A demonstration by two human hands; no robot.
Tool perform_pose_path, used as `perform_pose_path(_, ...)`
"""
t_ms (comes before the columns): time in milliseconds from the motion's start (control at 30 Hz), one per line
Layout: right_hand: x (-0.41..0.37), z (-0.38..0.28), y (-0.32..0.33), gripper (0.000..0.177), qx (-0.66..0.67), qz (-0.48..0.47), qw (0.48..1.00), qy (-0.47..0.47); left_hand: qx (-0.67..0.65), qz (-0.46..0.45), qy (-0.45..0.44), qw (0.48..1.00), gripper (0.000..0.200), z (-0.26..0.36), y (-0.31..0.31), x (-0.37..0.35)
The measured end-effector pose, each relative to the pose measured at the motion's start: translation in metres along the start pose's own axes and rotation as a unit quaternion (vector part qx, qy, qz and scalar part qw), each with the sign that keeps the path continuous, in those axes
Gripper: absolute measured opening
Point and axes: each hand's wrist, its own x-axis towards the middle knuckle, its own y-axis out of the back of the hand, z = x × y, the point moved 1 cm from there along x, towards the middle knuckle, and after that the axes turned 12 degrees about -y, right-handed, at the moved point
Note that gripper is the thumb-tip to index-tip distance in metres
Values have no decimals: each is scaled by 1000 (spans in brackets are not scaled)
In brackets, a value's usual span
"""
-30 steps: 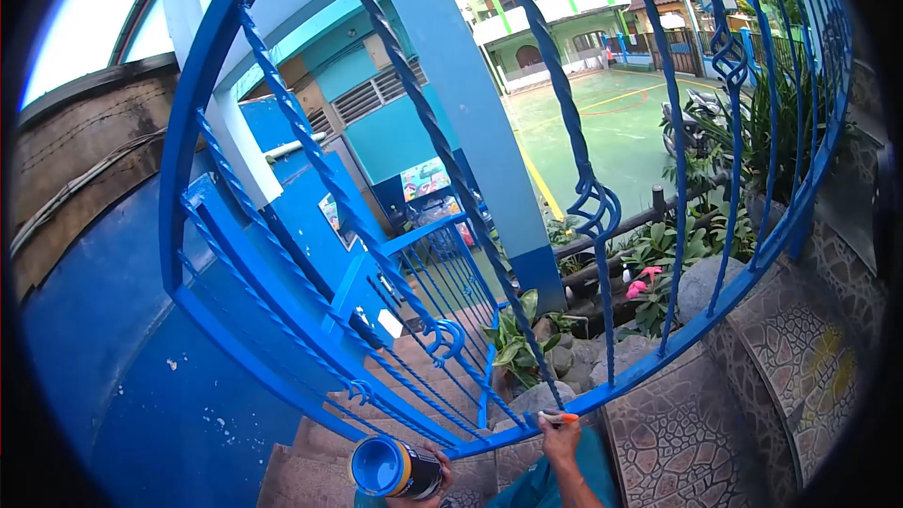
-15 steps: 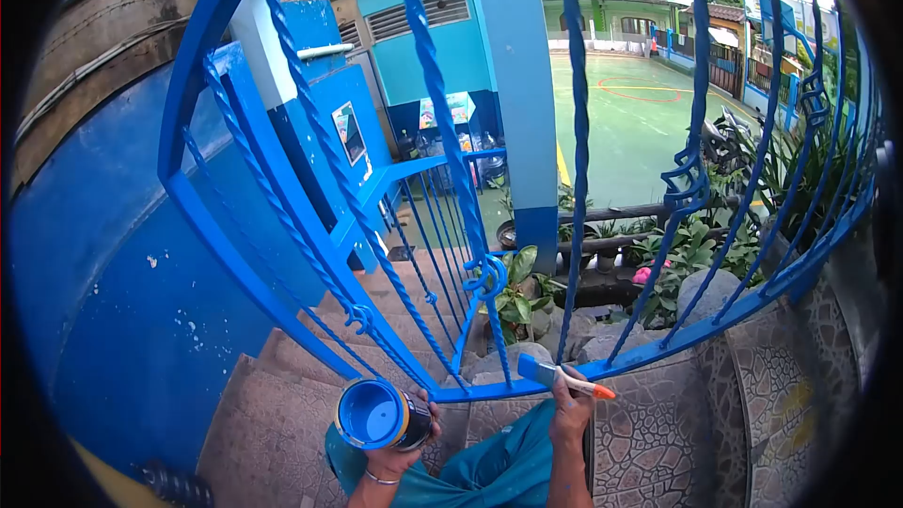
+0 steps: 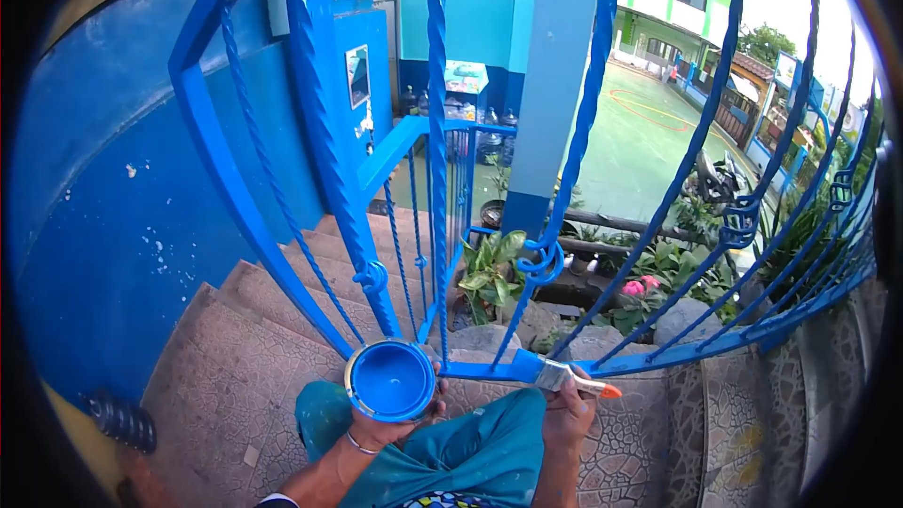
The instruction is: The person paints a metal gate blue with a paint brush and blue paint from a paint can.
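My left hand [image 3: 381,430] is wrapped round an open paint can [image 3: 391,378] with blue paint inside, held above my left knee. Between the fingers of my right hand [image 3: 568,414] is a paintbrush [image 3: 557,375] with a pale handle and an orange tip. Its blue-coated bristles point left and lie at the bottom rail [image 3: 489,372] of the blue metal railing; they appear to touch it. Twisted blue bars [image 3: 436,113] rise from that rail in front of me, some with curled ornaments [image 3: 541,263].
Tiled steps [image 3: 254,310] go down on the left beside a blue wall [image 3: 141,226]. Beyond the railing are leafy plants [image 3: 489,277], rocks [image 3: 687,320], a pillar [image 3: 555,75] and a green court [image 3: 640,122]. A black coiled object [image 3: 122,421] lies at lower left.
The view has shifted and tilted. The brush has come from in front of the railing to its bottom rail, bristles now against or very near it. The can's opening faces me more fully.
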Motion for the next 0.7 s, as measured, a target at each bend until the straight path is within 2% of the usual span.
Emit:
perform_pose_path(67,-18,-44,-28,33,-26,-10,999,35,-25,-17,33,999,58,0,0,7)
perform_pose_path(133,-28,-81,-49,34,-57,-14,995,83,-18,-74,54,996,62,-5,0,18)
perform_pose_path(200,-36,-118,-75,36,-87,-48,988,119,-26,-46,85,995,65,-8,-5,23)
perform_pose_path(300,-43,-151,-117,39,-206,-74,957,192,-32,-5,104,994,67,-15,6,39)
perform_pose_path(433,-55,-161,-176,45,-383,-78,882,264,-57,-51,129,989,72,-20,-21,45)
perform_pose_path(467,-59,-158,-194,43,-404,-67,874,263,-67,-71,127,987,73,-21,-30,44)
perform_pose_path(533,-66,-149,-232,42,-440,-46,858,261,-66,-38,141,987,76,-24,-29,47)
perform_pose_path(667,-60,-129,-277,33,-538,-130,816,167,-43,-12,150,988,67,-29,-16,47)
perform_pose_path(700,-54,-127,-280,29,-602,-163,767,153,-43,-9,153,987,66,-30,-14,47)
